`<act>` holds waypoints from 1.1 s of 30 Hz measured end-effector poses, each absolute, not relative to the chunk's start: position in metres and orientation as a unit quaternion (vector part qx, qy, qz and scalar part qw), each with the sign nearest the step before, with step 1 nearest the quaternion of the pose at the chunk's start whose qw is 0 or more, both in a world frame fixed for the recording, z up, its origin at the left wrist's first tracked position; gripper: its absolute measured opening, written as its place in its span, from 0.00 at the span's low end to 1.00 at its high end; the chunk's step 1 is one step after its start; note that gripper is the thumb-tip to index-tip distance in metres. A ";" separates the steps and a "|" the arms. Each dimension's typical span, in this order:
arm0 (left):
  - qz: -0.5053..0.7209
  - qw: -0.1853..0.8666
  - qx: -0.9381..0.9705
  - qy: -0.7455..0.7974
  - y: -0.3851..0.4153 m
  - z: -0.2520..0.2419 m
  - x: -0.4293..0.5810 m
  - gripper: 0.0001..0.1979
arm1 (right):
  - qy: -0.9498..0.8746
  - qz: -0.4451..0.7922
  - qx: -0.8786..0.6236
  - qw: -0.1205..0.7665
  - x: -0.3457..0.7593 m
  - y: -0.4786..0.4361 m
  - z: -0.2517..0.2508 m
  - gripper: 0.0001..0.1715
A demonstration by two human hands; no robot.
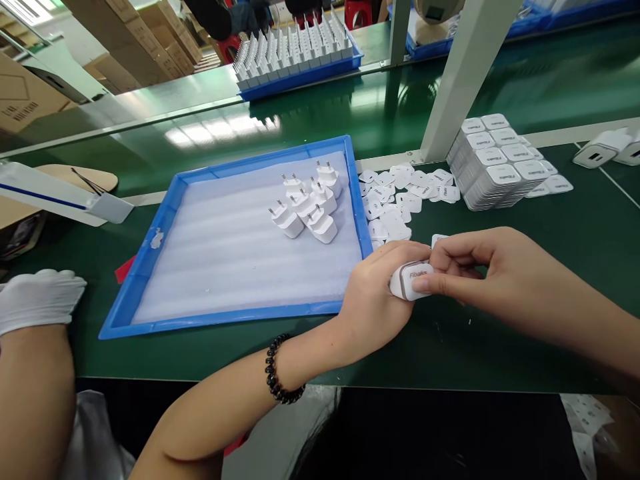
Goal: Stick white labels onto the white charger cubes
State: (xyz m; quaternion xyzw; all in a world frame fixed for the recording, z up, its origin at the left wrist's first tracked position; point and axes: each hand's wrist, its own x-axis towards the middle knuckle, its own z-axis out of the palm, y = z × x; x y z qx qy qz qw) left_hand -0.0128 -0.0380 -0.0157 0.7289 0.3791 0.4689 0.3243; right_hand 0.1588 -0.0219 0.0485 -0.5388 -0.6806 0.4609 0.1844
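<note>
In front of me, just right of the blue tray (225, 319), my left hand (377, 300) is wrapped round a white plug charger (400, 283), whose printed end faces right. My right hand (473, 267) is closed at that end, its thumb pressing on the face and its other fingers curled behind, partly hidden. A dark line runs round the charger near the printed face. Several white chargers with two-pin plugs (323, 227) lie in the tray's right part on a pale liner. Beyond my hands, loose white plates (395, 223) are scattered beside the tray.
Stacked printed white plates (505, 177) stand right of a white post (460, 80). More chargers (597, 150) sit at the far right. Behind, a blue tray of upright chargers (300, 60) rests on the ledge. A co-worker's gloved hand (43, 300) is at the left.
</note>
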 end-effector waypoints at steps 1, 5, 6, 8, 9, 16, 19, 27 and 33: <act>0.470 0.323 0.730 0.377 -0.038 -0.016 -0.013 0.07 | -0.683 0.457 -0.543 0.175 0.160 -0.021 0.048 0.29; 0.487 0.319 0.724 0.370 -0.038 -0.016 -0.012 0.07 | -0.704 0.387 -0.560 0.201 0.162 -0.016 0.041 0.26; 0.494 0.321 0.721 0.366 -0.037 -0.016 -0.012 0.07 | -0.706 0.376 -0.556 0.226 0.163 -0.014 0.039 0.23; 0.509 0.327 0.717 0.346 -0.037 -0.016 -0.012 0.08 | -0.693 0.420 -0.527 0.255 0.161 -0.012 0.034 0.26; 0.514 0.330 0.718 0.333 -0.036 -0.016 -0.012 0.08 | -0.677 0.473 -0.504 0.252 0.159 -0.011 0.032 0.27; 0.487 0.462 0.661 0.334 -0.037 -0.014 -0.013 0.08 | -0.529 0.722 -0.387 0.221 0.150 -0.012 0.026 0.17; 0.469 0.546 0.605 0.340 -0.038 -0.010 -0.014 0.08 | -0.510 0.747 -0.373 0.210 0.153 -0.011 0.029 0.16; 0.452 0.598 0.572 0.333 -0.035 -0.007 -0.018 0.12 | -0.563 0.694 -0.400 0.202 0.155 -0.011 0.027 0.21; 0.478 0.525 0.615 0.343 -0.036 -0.008 -0.017 0.13 | -0.586 0.639 -0.436 0.243 0.145 -0.019 0.020 0.18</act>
